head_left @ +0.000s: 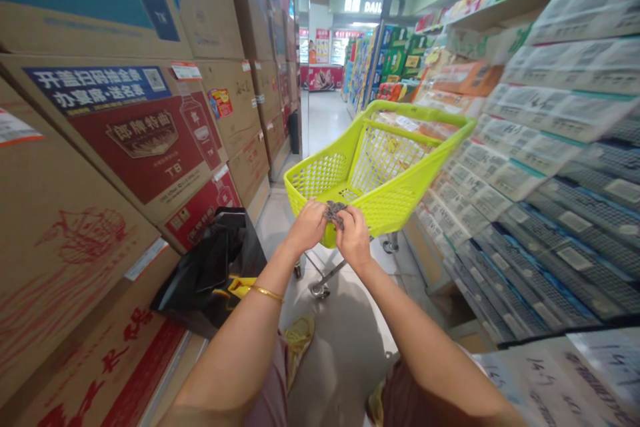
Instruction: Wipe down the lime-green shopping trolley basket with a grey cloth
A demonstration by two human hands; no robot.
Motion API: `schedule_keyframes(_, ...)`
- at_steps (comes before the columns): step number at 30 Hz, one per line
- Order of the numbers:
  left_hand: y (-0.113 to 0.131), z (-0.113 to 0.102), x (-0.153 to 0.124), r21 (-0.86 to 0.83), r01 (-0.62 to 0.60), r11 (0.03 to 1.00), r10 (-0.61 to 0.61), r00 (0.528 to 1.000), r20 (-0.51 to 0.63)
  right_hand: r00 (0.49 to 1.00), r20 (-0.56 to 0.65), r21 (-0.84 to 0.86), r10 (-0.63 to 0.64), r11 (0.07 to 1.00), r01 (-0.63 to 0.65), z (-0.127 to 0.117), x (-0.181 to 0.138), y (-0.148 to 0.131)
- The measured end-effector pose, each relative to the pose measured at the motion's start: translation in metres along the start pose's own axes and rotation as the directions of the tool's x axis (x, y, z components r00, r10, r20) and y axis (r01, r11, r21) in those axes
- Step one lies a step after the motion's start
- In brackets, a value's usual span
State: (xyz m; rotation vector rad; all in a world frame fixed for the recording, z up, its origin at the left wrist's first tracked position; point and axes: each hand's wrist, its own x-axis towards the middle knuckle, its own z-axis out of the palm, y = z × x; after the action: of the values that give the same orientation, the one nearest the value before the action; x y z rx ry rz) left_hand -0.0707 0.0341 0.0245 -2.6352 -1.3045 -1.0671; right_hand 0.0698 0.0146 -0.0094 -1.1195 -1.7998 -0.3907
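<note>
Supermarket aisle, narrow, running straight ahead. Cardboard cartons (150, 140) are stacking high on the left side; shelves of flat packaged goods (550, 167) are filling the right. Grey floor (345, 327) is showing between them.

Lime-green plastic cart (320, 177) is standing just ahead of the person, mesh walls, front caster (319, 290) sitting on the floor. Something flat is lying at its far end, too blurred to identify.

Both arms are reaching forward. Left hand (309, 225) and right hand (353, 235) are meeting just in front of the cart's near rim, knuckles up, fingers curled inward. Each one is pinching a side of a small dark bundle (334, 212) held between them, in the air and level with the rim. Can't tell whether it's touching the cart. Material is unclear: it's reading as crumpled mesh, cord or fabric.

Handling, my judgement: the bundle is looking very light and soft, with no stiffness, so it's going to sag or bunch wherever it's unsupported. Not fragile, not slippery. Fingertip pinches at two opposite edges are looking like the right hold; a one-point hold is likely leaving it tangled.

Gold bracelet (267, 293) is riding on the left wrist. Black bag (220, 260) is sitting low on the left, against the cartons, beside the left forearm.
</note>
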Motion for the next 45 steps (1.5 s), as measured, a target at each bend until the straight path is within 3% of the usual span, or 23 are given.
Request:
schedule_keyframes(5, -0.005, 0.002, -0.002, -0.014, -0.009, 1.000, 0.009, 1.000, -0.013, 0.982, 0.155, -0.160, -0.111, 0.978, 0.135, 0.011, -0.021, 0.012)
schedule_keyframes(11, -0.010, -0.001, 0.001, -0.085, 0.069, 0.994, -0.070, 0.998, -0.005, 0.882, 0.395, -0.135, -0.257, 0.933, 0.333, 0.010, -0.034, 0.021)
schedule_keyframes(19, -0.009, -0.001, 0.005, -0.147, 0.129, 0.981, -0.127, 0.992, 0.020, 0.940, 0.286, -0.018, -0.186, 0.980, 0.199, -0.003, 0.001, 0.016)
schedule_keyframes(22, -0.008, -0.002, 0.007, -0.165, 0.124, 0.979, -0.121, 0.992, 0.024, 0.921, 0.315, -0.046, -0.229, 0.966, 0.256, 0.002, -0.002, 0.020)
schedule_keyframes(28, -0.013, -0.004, 0.008, -0.162, 0.145, 0.976, -0.144, 0.989, 0.016, 0.833, 0.424, -0.078, -0.356, 0.902, 0.425, 0.013, -0.027, 0.028)
schedule_keyframes(32, -0.015, -0.001, 0.008, -0.128, 0.166, 0.978, -0.168, 0.986, -0.006, 0.811, 0.456, -0.050, -0.366, 0.900, 0.434, 0.014, -0.027, 0.025)
schedule_keyframes(38, -0.010, 0.000, 0.007, -0.096, 0.180, 0.979, -0.184, 0.983, -0.027, 0.916, 0.295, -0.086, -0.273, 0.947, 0.310, 0.006, 0.000, 0.013)
schedule_keyframes(41, -0.008, 0.000, 0.008, -0.097, 0.188, 0.977, -0.191, 0.981, -0.027, 0.927, 0.282, -0.025, -0.248, 0.964, 0.265, 0.006, 0.005, 0.012)
schedule_keyframes(45, -0.009, -0.001, 0.008, -0.108, 0.209, 0.972, -0.214, 0.976, -0.038, 0.908, 0.334, -0.026, -0.254, 0.960, 0.279, 0.016, -0.012, 0.018)
